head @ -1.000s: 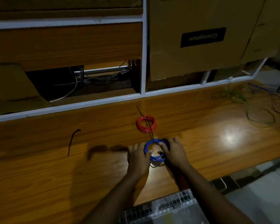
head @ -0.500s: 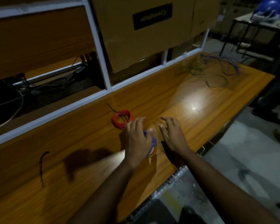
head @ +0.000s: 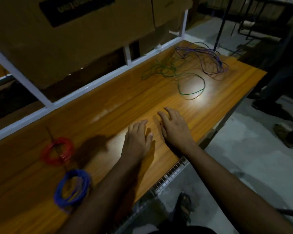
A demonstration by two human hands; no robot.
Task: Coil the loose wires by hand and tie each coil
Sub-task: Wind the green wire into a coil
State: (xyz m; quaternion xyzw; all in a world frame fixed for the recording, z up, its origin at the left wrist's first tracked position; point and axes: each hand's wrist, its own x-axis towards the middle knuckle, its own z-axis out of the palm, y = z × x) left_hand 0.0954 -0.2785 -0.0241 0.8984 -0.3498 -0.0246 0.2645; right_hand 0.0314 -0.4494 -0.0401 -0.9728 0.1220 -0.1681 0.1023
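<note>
On the wooden table (head: 108,105), both hands hovered low over bare wood near its front edge, holding nothing. The left hand (head: 137,137) had its fingers straight and close together; the right hand (head: 173,126) had its fingers loosely spread, pointing toward the far right corner. Loose wires lay there, well apart from the hands: a green wire (head: 191,93) in open loops, and beyond it a purple wire (head: 210,61) in a looser tangle.

To the near left lay a red coil (head: 57,152) with a dark tie across it, and just nearer, a blue coil (head: 73,187); whether the blue one was tied could not be made out.

The loose wires looked thin, light and springy, likely to drag along the table and snag on each other where they crossed. A free end or the nearest green loop seemed the best place to take hold, but no wire end was clear in the dim light. A cardboard box (head: 74,39) stood behind the white rail, its label blurred.
</note>
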